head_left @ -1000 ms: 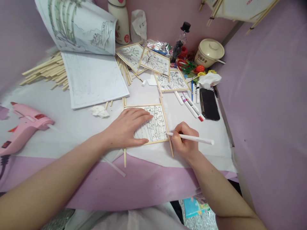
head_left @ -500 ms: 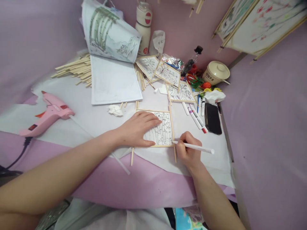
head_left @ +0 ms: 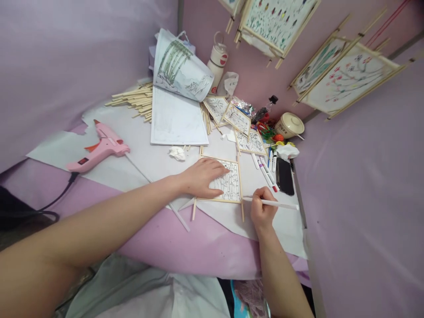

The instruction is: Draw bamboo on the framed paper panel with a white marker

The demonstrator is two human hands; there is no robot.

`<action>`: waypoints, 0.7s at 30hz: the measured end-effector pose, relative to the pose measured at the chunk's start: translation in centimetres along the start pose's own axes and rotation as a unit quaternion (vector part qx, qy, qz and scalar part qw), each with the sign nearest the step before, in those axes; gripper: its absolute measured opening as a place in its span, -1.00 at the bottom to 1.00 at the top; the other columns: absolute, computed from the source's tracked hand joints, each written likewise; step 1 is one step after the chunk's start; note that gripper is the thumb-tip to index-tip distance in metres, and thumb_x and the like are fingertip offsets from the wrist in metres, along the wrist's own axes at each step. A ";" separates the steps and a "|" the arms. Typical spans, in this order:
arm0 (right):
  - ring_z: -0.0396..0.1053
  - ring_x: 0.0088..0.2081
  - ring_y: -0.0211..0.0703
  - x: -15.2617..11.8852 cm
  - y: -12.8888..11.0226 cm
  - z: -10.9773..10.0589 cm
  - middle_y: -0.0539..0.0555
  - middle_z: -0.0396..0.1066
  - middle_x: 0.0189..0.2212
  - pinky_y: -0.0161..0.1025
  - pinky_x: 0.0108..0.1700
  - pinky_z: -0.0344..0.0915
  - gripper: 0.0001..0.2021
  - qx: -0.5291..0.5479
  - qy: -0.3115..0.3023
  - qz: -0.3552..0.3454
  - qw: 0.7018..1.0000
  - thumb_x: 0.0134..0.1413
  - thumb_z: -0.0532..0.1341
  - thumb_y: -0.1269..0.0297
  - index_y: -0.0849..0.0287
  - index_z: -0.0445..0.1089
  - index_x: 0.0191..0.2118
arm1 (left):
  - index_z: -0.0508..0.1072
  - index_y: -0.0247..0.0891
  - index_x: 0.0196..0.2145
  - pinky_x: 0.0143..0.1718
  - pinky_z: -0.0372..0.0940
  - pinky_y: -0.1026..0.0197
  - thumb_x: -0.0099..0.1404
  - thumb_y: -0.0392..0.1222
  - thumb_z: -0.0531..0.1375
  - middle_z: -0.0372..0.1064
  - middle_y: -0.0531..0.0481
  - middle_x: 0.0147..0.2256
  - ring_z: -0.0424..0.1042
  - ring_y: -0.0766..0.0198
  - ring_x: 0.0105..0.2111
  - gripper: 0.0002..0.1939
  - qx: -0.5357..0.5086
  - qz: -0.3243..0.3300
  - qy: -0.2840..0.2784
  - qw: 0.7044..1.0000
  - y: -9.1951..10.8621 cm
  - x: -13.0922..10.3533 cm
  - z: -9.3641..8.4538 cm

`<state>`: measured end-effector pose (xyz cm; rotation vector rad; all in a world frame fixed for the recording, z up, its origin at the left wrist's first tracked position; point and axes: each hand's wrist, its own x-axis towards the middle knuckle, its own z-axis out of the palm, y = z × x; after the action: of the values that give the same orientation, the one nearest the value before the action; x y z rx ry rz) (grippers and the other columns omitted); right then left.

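Observation:
My left hand (head_left: 207,177) lies flat, fingers spread, over the left part of a small picture (head_left: 228,182) in a thin wooden stick frame. Black line-drawn bamboo stems show on the picture's uncovered right side. In my right hand (head_left: 264,206) is a white pen (head_left: 281,204), pinched between the fingers. Its tip points left, close to the frame's lower right corner; whether it touches the frame I cannot tell. Just beyond the frame, other framed line drawings (head_left: 251,142) lie overlapping one another.
A pink glue gun (head_left: 102,145) with its glue stick lies at left. Behind are wooden sticks (head_left: 132,101), a pad with a bamboo picture (head_left: 179,119) and a white bottle (head_left: 217,66). At right lie markers (head_left: 266,172), a phone (head_left: 285,176) and a lidded pot (head_left: 289,126).
The view has shifted, showing more of the hanging pictures. My right hand has drawn the pen slightly right, away from the drawing. My left hand stays on the picture.

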<state>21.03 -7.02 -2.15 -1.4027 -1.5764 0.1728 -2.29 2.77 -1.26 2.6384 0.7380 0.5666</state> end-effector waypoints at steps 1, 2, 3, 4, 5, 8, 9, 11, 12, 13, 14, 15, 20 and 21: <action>0.01 -0.61 -0.29 -0.1 0.2 0.0 -0.13 0.04 -0.66 -0.27 -0.53 -0.03 -0.84 0.007 0.019 0.004 1.000 -0.06 0.06 0.49 0.11 0.12 -0.54 | 0.30 -0.27 0.17 0.18 0.08 -0.05 0.22 0.09 0.18 0.35 -0.19 0.09 0.26 -0.03 0.15 -0.37 -0.011 -0.001 0.008 1.000 -0.1 0.0 0.0; 0.03 -0.60 -0.28 -0.1 0.5 0.1 -0.13 0.06 -0.66 -0.27 -0.52 0.00 -0.84 0.016 0.037 0.009 0.999 -0.04 0.06 0.48 0.11 0.14 -0.53 | 0.31 -0.29 0.16 0.17 0.10 -0.04 0.24 0.06 0.17 0.36 -0.19 0.07 0.27 -0.01 0.14 -0.40 -0.023 -0.003 0.017 1.000 -0.1 0.0 0.0; 0.06 -0.58 -0.27 -0.1 0.7 0.2 -0.12 0.09 -0.65 -0.27 -0.50 0.03 -0.85 0.023 0.053 0.018 0.998 -0.02 0.06 0.47 0.11 0.15 -0.53 | 0.32 -0.30 0.14 0.16 0.13 -0.02 0.26 0.02 0.16 0.38 -0.19 0.06 0.30 0.01 0.12 -0.44 -0.036 -0.004 0.029 0.999 -0.2 0.0 -0.1; 0.09 -0.57 -0.26 -0.1 1.0 0.3 -0.12 0.12 -0.64 -0.26 -0.48 0.06 -0.84 0.028 0.069 0.028 0.997 -0.01 0.07 0.45 0.11 0.15 -0.54 | 0.34 -0.31 0.11 0.13 0.17 0.01 0.27 -0.01 0.15 0.41 -0.18 0.03 0.34 0.04 0.08 -0.49 -0.051 -0.007 0.049 0.997 -0.3 0.0 -0.1; 0.12 -0.55 -0.26 0.0 1.1 0.4 -0.11 0.14 -0.64 -0.27 -0.47 0.09 -0.84 0.030 0.084 0.041 0.995 0.00 0.08 0.43 0.11 0.16 -0.54 | 0.37 -0.31 0.07 0.10 0.21 0.05 0.27 -0.06 0.15 0.44 -0.16 0.00 0.38 0.08 0.04 -0.54 -0.065 -0.011 0.075 0.995 -0.3 0.0 -0.2; 0.16 -0.54 -0.25 0.6 1.2 0.9 -0.11 0.16 -0.65 -0.28 -0.46 0.13 -0.83 0.030 0.091 0.097 0.991 0.02 0.11 0.36 0.11 0.18 -0.55 | 0.46 -0.26 -0.09 -0.01 0.29 0.14 0.27 -0.19 0.11 0.51 -0.06 -0.12 0.45 0.19 -0.10 -0.72 -0.088 -0.028 0.168 0.981 -0.4 -0.1 -0.3; 0.18 -0.54 -0.25 0.8 1.1 1.1 -0.10 0.18 -0.65 -0.28 -0.46 0.14 -0.83 0.031 0.086 0.118 0.989 0.04 0.11 0.33 0.12 0.19 -0.54 | 0.47 -0.25 -0.14 -0.02 0.29 0.13 0.28 -0.23 0.09 0.51 -0.06 -0.16 0.46 0.20 -0.12 -0.76 -0.085 -0.033 0.191 0.977 -0.4 -0.1 -0.2; 0.25 -0.50 -0.24 1.1 1.0 1.3 -0.07 0.28 -0.59 -0.28 -0.41 0.20 -0.83 0.038 0.082 0.148 0.985 0.11 0.12 0.24 0.13 0.26 -0.47 | 0.47 -0.25 -0.22 -0.02 0.27 0.08 0.28 -0.27 0.05 0.51 -0.07 -0.22 0.45 0.17 -0.15 -0.79 -0.073 -0.042 0.230 0.969 -0.4 -0.1 -0.2; 0.29 -0.47 -0.23 1.2 0.9 1.5 -0.05 0.35 -0.53 -0.27 -0.37 0.23 -0.83 0.049 0.081 0.151 0.984 0.14 0.11 0.19 0.14 0.31 -0.40 | 0.46 -0.25 -0.25 -0.03 0.27 0.07 0.27 -0.28 0.05 0.51 -0.08 -0.24 0.44 0.16 -0.16 -0.80 -0.068 -0.045 0.244 0.966 -0.4 -0.1 -0.1; 0.31 -0.46 -0.23 1.3 0.9 1.6 -0.02 0.40 -0.47 -0.25 -0.35 0.27 -0.80 0.067 0.077 0.150 0.983 0.17 0.10 0.13 0.14 0.35 -0.30 | 0.46 -0.24 -0.26 -0.04 0.27 0.06 0.27 -0.29 0.05 0.50 -0.08 -0.26 0.44 0.15 -0.17 -0.81 -0.064 -0.047 0.255 0.964 -0.4 -0.1 -0.1; 0.34 -0.46 -0.21 1.3 0.9 1.7 0.01 0.45 -0.43 -0.23 -0.33 0.29 -0.74 0.089 0.068 0.150 0.982 0.19 0.08 0.09 0.15 0.36 -0.18 | 0.46 -0.24 -0.27 -0.05 0.26 0.05 0.27 -0.30 0.04 0.50 -0.08 -0.27 0.43 0.15 -0.18 -0.81 -0.060 -0.049 0.264 0.961 -0.3 0.0 0.0; 0.37 -0.46 -0.20 1.4 0.9 1.7 0.02 0.47 -0.43 -0.22 -0.32 0.31 -0.68 0.106 0.061 0.153 0.981 0.21 0.06 0.06 0.15 0.35 -0.09 | 0.46 -0.24 -0.27 -0.05 0.26 0.05 0.27 -0.30 0.04 0.49 -0.08 -0.27 0.43 0.14 -0.18 -0.81 -0.055 -0.051 0.270 0.960 -0.3 0.0 0.0; 0.44 -0.37 -0.15 1.0 0.9 2.1 0.04 0.50 -0.41 -0.20 -0.23 0.33 -0.71 0.042 0.056 0.190 0.979 0.14 0.11 0.01 0.13 0.37 -0.25 | 0.45 -0.23 -0.28 -0.06 0.26 0.06 0.27 -0.33 0.03 0.49 -0.07 -0.28 0.42 0.14 -0.19 -0.79 -0.035 -0.066 0.276 0.958 -0.6 0.0 0.0; 0.43 -0.36 -0.14 0.8 0.8 2.2 0.04 0.50 -0.41 -0.20 -0.23 0.31 -0.73 0.025 0.063 0.196 0.978 0.09 0.16 0.01 0.12 0.37 -0.31 | 0.45 -0.23 -0.28 -0.06 0.26 0.06 0.26 -0.34 0.02 0.49 -0.07 -0.28 0.42 0.13 -0.19 -0.79 -0.031 -0.073 0.277 0.958 -0.7 0.0 0.0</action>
<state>20.14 -5.02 -3.35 -1.6407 -1.1719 0.3487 -2.59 3.29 -1.53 2.3470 1.0370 1.2848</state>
